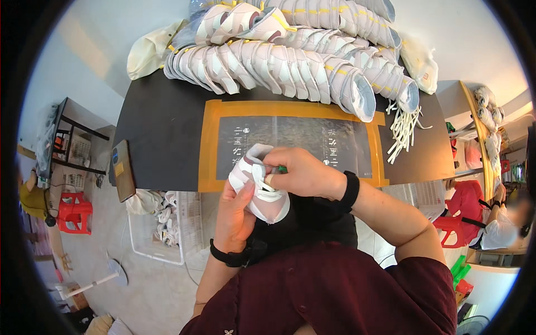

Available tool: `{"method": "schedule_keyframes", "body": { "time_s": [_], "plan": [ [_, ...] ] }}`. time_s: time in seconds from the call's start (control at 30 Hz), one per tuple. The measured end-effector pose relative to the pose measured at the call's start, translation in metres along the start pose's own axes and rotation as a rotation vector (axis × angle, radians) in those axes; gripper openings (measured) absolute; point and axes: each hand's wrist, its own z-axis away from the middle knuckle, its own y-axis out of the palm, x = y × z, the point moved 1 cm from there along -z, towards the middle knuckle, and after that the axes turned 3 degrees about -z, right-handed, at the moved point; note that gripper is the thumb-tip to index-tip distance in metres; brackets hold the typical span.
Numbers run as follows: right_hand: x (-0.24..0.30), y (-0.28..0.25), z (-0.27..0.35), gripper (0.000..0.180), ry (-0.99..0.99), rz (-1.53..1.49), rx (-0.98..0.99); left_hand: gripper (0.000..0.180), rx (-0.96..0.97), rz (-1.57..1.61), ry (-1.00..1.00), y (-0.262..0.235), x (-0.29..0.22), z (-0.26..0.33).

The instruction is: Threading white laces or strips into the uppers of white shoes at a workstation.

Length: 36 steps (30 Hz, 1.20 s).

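In front of my chest, at the near edge of the table, my left hand [231,220] is closed around the side of a white and pale pink shoe upper [272,207], with the thumb pressed near its lacing. White lace [269,194] crosses the front of the upper. My right hand [308,172] grips a thin metal tool with a green handle [282,168]. Its shaft reaches across the upper's opening by the eyelets; the tip cannot be made out. The right fingers also rest close to the lace.
Nested rows of similar uppers [268,66] lie along the back of the dark table [159,120]. White laces [403,137] hang in a bunch at right. A phone [123,170] lies at the left edge. Below stands a white crate [159,245]. People sit at both sides.
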Motion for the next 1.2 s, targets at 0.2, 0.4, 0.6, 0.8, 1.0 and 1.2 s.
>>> {"method": "schedule_keyframes", "body": {
  "time_s": [0.2,0.4,0.6,0.8,1.0,1.2],
  "plan": [
    [-0.006,0.006,-0.007,0.022,-0.082,0.463,-0.112,0.042,0.044,-0.082,0.029,-0.007,0.007,0.002],
    [-0.006,-0.019,-0.006,0.029,0.111,-0.259,0.152,0.043,-0.005,-0.039,0.024,-0.007,0.005,0.001],
    [-0.001,-0.016,-0.005,0.026,0.161,-0.304,0.187,0.044,0.014,-0.044,0.03,-0.002,0.002,0.001],
    [-0.003,-0.008,-0.003,0.023,0.169,-0.275,0.077,0.046,-0.011,-0.054,0.023,-0.004,0.003,0.0],
    [-0.005,0.0,0.024,0.021,-0.027,-0.273,-0.013,0.054,0.019,-0.01,0.032,-0.017,0.004,0.01],
    [0.006,-0.011,0.041,0.02,-0.148,-0.06,0.146,0.048,0.096,0.049,-0.022,-0.018,0.003,0.011]
  ]
}}
